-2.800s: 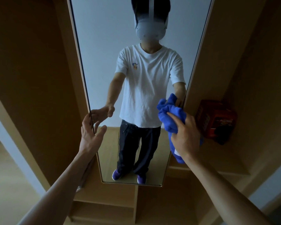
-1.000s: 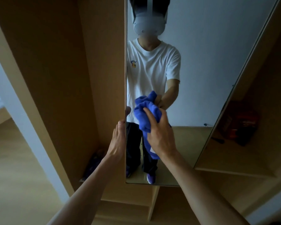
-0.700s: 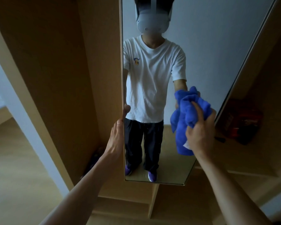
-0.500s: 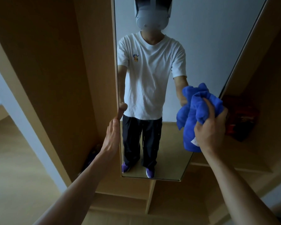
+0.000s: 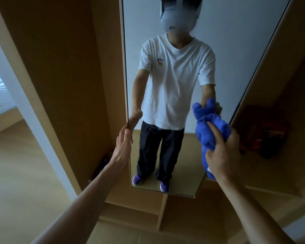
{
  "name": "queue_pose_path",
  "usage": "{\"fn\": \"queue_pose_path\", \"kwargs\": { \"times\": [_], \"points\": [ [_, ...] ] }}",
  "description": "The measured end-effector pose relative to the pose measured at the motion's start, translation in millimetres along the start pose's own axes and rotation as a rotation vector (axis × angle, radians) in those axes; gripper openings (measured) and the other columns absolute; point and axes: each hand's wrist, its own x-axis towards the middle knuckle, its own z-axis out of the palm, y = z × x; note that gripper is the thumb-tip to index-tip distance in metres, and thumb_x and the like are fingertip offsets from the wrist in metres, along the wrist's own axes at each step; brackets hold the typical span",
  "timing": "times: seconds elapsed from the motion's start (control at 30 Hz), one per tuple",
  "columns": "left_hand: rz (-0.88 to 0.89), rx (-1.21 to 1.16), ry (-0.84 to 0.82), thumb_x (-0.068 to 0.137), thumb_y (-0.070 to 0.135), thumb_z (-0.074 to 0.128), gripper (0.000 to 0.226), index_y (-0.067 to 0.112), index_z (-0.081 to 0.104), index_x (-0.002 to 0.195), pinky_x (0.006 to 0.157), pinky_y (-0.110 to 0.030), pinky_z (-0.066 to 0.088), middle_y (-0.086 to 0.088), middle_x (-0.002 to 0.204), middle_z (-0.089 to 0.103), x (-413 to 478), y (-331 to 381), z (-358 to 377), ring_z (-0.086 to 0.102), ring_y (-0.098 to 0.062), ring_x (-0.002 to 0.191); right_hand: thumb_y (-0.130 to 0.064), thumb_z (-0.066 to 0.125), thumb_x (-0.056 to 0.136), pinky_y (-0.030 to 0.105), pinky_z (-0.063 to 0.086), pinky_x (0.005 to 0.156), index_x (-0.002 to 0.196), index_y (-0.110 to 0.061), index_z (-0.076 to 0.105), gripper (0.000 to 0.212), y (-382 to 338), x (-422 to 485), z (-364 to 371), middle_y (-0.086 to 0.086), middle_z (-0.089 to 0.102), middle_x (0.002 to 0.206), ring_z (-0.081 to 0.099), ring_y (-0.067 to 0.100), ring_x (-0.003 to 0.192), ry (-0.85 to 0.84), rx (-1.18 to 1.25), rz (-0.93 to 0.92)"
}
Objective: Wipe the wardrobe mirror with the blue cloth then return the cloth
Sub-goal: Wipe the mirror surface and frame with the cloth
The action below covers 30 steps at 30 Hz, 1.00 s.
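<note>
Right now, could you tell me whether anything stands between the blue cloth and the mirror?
Nothing visible does. The right hand holds the blue cloth at the right edge of the mirror; the left hand holds its left edge, well aside.

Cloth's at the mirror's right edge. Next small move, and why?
Probably sweep the blue cloth leftward across the glass: the right hand grips it bunched at the right edge of the mirror, and the left hand holds the left edge.

The right hand [image 5: 224, 155] has swept the cloth [image 5: 211, 132] across the mirror [image 5: 236, 50] from about 8 o'clock to its 4 o'clock edge. The left hand [image 5: 124, 145], loose before, now seems to grip the 9 o'clock edge.
</note>
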Motion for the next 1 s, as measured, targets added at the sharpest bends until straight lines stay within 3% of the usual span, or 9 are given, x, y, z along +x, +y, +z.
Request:
{"fn": "queue_pose_path", "kwargs": {
  "times": [0.17, 0.4, 0.5, 0.57, 0.67, 0.8, 0.87, 0.93, 1.0],
  "points": [
    [-0.058, 0.009, 0.015, 0.108, 0.059, 0.016, 0.054, 0.045, 0.018, 0.16, 0.114, -0.066, 0.036, -0.002, 0.166, 0.023, -3, 2, 7, 0.033, -0.029, 0.146, -0.003, 0.073, 0.08, 0.043, 0.056, 0.085, 0.139, -0.02, 0.056, 0.063, -16, -13, 25, 0.012, 0.047, 0.129, 0.055, 0.033, 0.109, -0.124, 0.045, -0.195],
    [-0.099, -0.043, 0.022, 0.109, 0.056, 0.015, 0.053, 0.043, 0.025, 0.16, 0.115, -0.06, 0.038, -0.003, 0.162, 0.033, -5, 5, 2, 0.041, -0.025, 0.14, 0.001, 0.071, 0.077, 0.035, 0.052, 0.083, 0.142, -0.015, 0.055, 0.069, -64, 11, 45, 0.015, 0.052, 0.127, 0.05, 0.028, 0.107, -0.158, 0.054, -0.398],
    [-0.034, -0.101, 0.006, 0.11, 0.056, 0.014, 0.039, 0.068, 0.039, 0.138, 0.103, -0.046, 0.047, 0.015, 0.15, 0.044, -4, 5, -1, 0.048, -0.009, 0.125, 0.001, 0.065, 0.082, 0.034, 0.052, 0.082, 0.143, -0.014, 0.053, 0.064, -90, 36, 50, 0.016, 0.053, 0.127, 0.049, 0.028, 0.109, -0.1, 0.033, -0.455],
    [-0.021, -0.116, -0.015, 0.108, 0.06, 0.014, 0.038, 0.076, 0.046, 0.123, 0.101, -0.037, 0.045, 0.025, 0.14, 0.052, -3, 2, -6, 0.05, -0.004, 0.125, 0.0, 0.062, 0.085, 0.035, 0.051, 0.084, 0.142, -0.012, 0.053, 0.059, -108, 49, 54, 0.017, 0.053, 0.127, 0.048, 0.028, 0.108, -0.065, 0.006, -0.472],
    [-0.073, -0.184, -0.027, 0.107, 0.062, 0.013, 0.043, 0.067, 0.056, 0.106, 0.107, -0.036, 0.044, 0.028, 0.118, 0.061, 4, -10, -13, 0.057, 0.001, 0.117, 0.001, 0.058, 0.088, 0.037, 0.05, 0.084, 0.14, -0.009, 0.054, 0.053, -125, 51, 64, 0.019, 0.053, 0.131, 0.05, 0.031, 0.106, -0.085, -0.06, -0.48],
    [-0.065, -0.211, -0.022, 0.109, 0.058, 0.014, 0.045, 0.058, 0.057, 0.098, 0.08, -0.013, 0.048, 0.031, 0.097, 0.068, 10, -17, -17, 0.061, 0.022, 0.09, 0.005, 0.062, 0.082, 0.04, 0.052, 0.079, 0.128, -0.005, 0.063, 0.047, -129, 22, 78, 0.021, 0.055, 0.133, 0.055, 0.034, 0.1, -0.214, -0.179, -0.583],
    [-0.042, -0.225, -0.027, 0.11, 0.054, 0.014, 0.042, 0.053, 0.055, 0.101, 0.085, -0.01, 0.049, 0.025, 0.104, 0.069, 9, -19, -14, 0.063, 0.013, 0.099, 0.001, 0.069, 0.08, 0.042, 0.053, 0.079, 0.117, -0.006, 0.068, 0.037, -130, 4, 84, 0.02, 0.055, 0.134, 0.057, 0.034, 0.101, -0.333, -0.242, -0.666],
    [-0.038, -0.212, -0.029, 0.11, 0.053, 0.014, 0.04, 0.053, 0.053, 0.1, 0.101, -0.025, 0.044, 0.014, 0.12, 0.063, 8, -20, -13, 0.059, -0.003, 0.113, -0.006, 0.072, 0.081, 0.042, 0.054, 0.081, 0.115, -0.009, 0.068, 0.034, -132, -6, 88, 0.017, 0.054, 0.137, 0.057, 0.033, 0.105, -0.429, -0.287, -0.69],
    [-0.038, -0.201, -0.044, 0.111, 0.051, 0.013, 0.04, 0.052, 0.051, 0.099, 0.105, -0.031, 0.041, 0.005, 0.125, 0.06, 9, -19, -14, 0.056, -0.011, 0.117, -0.006, 0.07, 0.082, 0.042, 0.053, 0.081, 0.117, -0.01, 0.067, 0.035, -134, -5, 87, 0.015, 0.053, 0.136, 0.056, 0.032, 0.104, -0.447, -0.293, -0.678]
  ]
}}
